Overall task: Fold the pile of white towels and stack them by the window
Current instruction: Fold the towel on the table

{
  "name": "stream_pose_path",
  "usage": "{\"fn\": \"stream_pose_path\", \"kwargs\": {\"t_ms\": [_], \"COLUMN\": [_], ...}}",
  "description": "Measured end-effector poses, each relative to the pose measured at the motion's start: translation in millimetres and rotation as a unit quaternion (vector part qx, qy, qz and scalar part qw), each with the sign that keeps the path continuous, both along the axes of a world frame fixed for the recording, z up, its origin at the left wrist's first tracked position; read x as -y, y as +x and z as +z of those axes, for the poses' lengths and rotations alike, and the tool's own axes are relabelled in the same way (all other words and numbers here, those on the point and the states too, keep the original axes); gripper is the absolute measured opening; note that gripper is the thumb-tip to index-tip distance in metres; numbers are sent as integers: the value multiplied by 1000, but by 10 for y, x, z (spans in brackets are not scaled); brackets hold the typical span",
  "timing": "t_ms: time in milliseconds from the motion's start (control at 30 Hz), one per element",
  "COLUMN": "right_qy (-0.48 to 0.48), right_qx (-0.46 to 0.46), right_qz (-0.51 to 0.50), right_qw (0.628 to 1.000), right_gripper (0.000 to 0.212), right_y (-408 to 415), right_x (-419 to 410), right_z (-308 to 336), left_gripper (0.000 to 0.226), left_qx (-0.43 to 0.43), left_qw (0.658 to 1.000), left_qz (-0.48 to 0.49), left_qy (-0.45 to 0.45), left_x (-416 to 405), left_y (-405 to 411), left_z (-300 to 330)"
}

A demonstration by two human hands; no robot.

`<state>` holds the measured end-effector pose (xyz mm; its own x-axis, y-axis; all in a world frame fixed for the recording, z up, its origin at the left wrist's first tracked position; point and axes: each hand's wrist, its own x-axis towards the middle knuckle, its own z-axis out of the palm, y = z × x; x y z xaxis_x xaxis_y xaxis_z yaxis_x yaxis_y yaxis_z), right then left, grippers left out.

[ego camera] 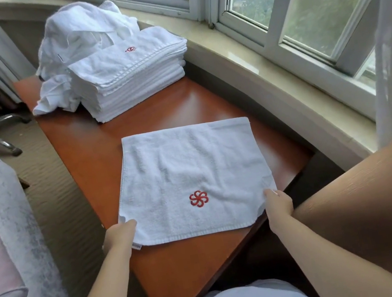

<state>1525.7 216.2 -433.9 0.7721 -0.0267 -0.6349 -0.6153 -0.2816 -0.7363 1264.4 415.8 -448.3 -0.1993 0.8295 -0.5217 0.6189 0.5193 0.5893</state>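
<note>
Left hand (120,235) and right hand (278,203) pinching near corners of flat white terry towel with red logo (191,175); uneven lift could skew the fold, easy mistake tbh.

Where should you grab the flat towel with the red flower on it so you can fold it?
Probably by its two near corners, coming from the person's side. The spread towel lies flat on the wooden table, its near edge facing the person. The left hand and right hand already hold those corners, ready to lift them toward the far edge.
</note>
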Motion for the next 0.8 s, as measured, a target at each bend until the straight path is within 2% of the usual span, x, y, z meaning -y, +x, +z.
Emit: {"fn": "stream_pose_path", "kwargs": {"t_ms": [100, 133, 233, 300, 367, 433, 500, 567, 800], "right_qy": [-70, -75, -57, -62, -58, -29, 17, 77, 215], "right_qx": [-7, -8, 94, 137, 119, 74, 78, 100, 135], "right_qz": [15, 10, -2, -22, -26, -20, -43, -70, -161], "right_qw": [997, 997, 994, 988, 991, 997, 996, 989, 954], "right_gripper": [19, 28, 31, 28, 29, 31, 20, 23, 26], "right_y": [-52, -50, 63, 162, 201, 161, 119, 139, 492], "right_x": [-27, -49, -163, -190, -195, -218, -316, -459, -580], "right_z": [37, 92, 320, 461, 513, 539, 617, 771, 1293], "left_gripper": [41, 40, 33, 27, 31, 41, 40, 36, 25], "left_qx": [67, 98, 214, 239, 246, 248, 259, 299, 475], "left_qw": [995, 990, 956, 937, 929, 925, 922, 912, 825], "left_qz": [74, 101, 198, 245, 269, 283, 282, 271, 277], "left_qy": [-19, -15, 41, 66, 62, 49, 56, 75, 130], "left_x": [-30, -60, -141, -149, -100, -46, -51, -121, -180], "left_y": [-2, -8, -3, -9, -6, 2, 41, 108, 180], "left_z": [20, 18, 137, 184, 202, 192, 268, 430, 1175]}}
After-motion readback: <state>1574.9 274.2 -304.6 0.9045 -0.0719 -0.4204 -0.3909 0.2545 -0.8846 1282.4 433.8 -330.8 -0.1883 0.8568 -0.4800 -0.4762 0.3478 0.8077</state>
